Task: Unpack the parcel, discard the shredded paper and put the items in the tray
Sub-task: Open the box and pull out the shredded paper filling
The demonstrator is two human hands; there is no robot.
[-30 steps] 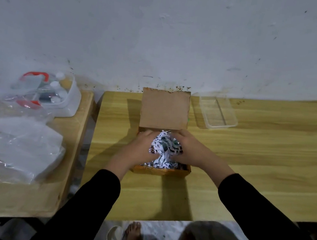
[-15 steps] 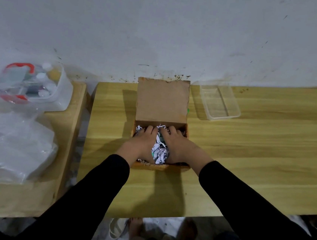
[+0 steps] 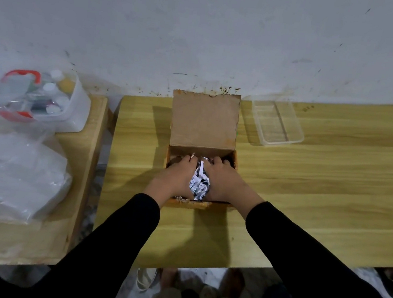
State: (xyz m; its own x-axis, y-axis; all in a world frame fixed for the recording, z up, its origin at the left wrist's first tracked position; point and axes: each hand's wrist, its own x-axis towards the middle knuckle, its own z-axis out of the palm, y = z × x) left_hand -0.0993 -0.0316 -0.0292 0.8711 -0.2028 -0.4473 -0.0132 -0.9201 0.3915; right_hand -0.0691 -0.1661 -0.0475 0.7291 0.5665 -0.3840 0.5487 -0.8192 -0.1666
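Both hands are now reaching deeper into the parcel (image 3: pixel 201 149) than a second ago; the left hand (image 3: pixel 178 174) and right hand (image 3: pixel 221 180) are pressing together around the shredded paper (image 3: pixel 199 184). The tray (image 3: pixel 276 123) is waiting empty at the tabletop's (image 3: pixel 321 187) back edge. Loose strips may be spilling if the squeeze is weak.

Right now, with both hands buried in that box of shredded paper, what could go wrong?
1. The left hand and right hand squeeze loose shredded paper between them; strips could spill onto the wooden table when lifted.
2. Any items in the cardboard box are hidden under the paper, so one might get scooped up and discarded with it.
3. The clear plastic tray looks light; a passing sleeve could knock it.
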